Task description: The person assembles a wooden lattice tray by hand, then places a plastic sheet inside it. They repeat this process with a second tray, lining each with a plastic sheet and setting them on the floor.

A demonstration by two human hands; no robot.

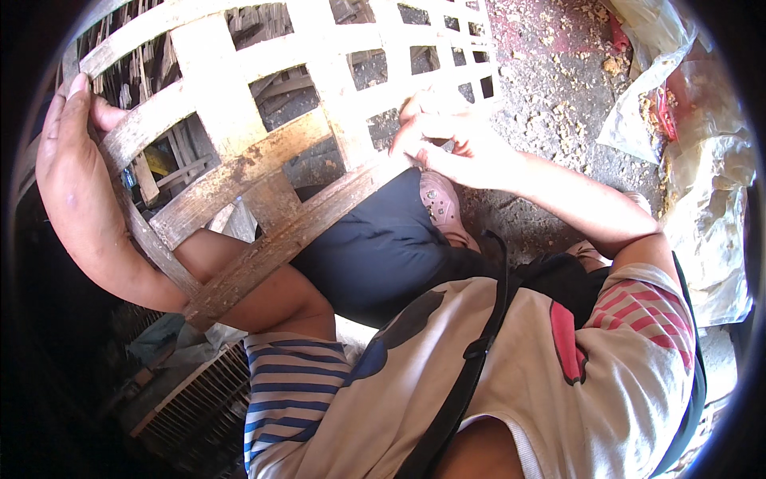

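A woven bamboo lattice panel (214,112), made of wide pale strips with square gaps, stands tilted across my lap. A darker split-bamboo strip (279,243) runs along its near edge, its lower end crossing in front of my left arm. At the panel's left side, my left hand (76,172) is closed round the edge strip, with the wrist bent back. Over at the right end of the near edge, my right hand (459,148) has its fingers curled in a pinch on the lattice. Strong glare washes out those fingertips and the panel's right part.
Loose bamboo sticks (148,176) are piled behind the panel on the left. Clear plastic sacks (706,176) lie on the right. Crumbs litter the concrete floor (550,104). A slatted piece (199,395) sits at lower left, and a pink clog (439,203) covers my foot.
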